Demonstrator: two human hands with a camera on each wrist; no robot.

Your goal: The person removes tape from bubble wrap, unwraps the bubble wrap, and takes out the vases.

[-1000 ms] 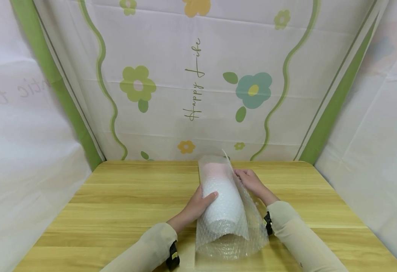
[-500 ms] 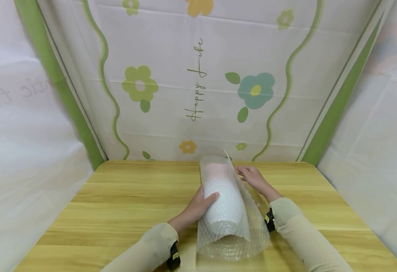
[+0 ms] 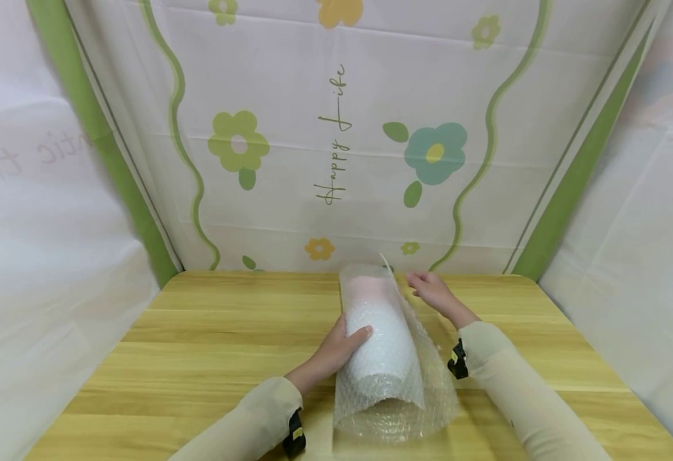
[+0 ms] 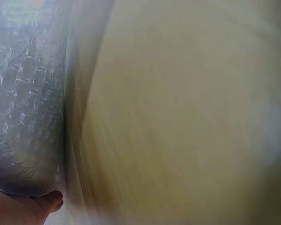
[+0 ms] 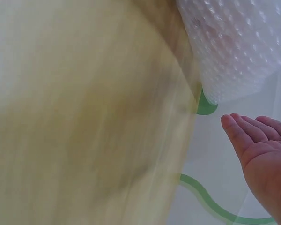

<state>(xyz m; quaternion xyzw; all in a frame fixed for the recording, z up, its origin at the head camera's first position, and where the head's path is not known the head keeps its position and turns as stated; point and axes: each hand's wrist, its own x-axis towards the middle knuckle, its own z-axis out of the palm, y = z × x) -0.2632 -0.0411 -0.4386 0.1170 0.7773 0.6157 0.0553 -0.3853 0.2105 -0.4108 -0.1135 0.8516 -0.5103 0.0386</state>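
Observation:
A white, vase-like object [image 3: 383, 349] with a pinkish far end lies lengthwise on the table inside clear bubble wrap [image 3: 437, 400]. The wrap's near end gapes, and a loose flap spreads to the right. My left hand [image 3: 336, 351] grips the wrapped object from its left side, thumb on top. In the left wrist view, fingers of the left hand [image 4: 25, 209] show at the edge of the bubble wrap [image 4: 30, 103]. My right hand [image 3: 433, 293] is off to the right of the far end, holding nothing. The right wrist view shows its fingers [image 5: 253, 129] extended, apart from the wrap [image 5: 239, 42].
The wood-grain table [image 3: 227, 346] extends to both sides of the wrapped object. Behind it hangs a white curtain [image 3: 290, 211] printed with flowers and "Happy Life". More white cloth with green borders closes in the left and right sides.
My right hand has let go of the wrap's right edge and moved a little away to the right and up. My left hand and the wrapped object stay put.

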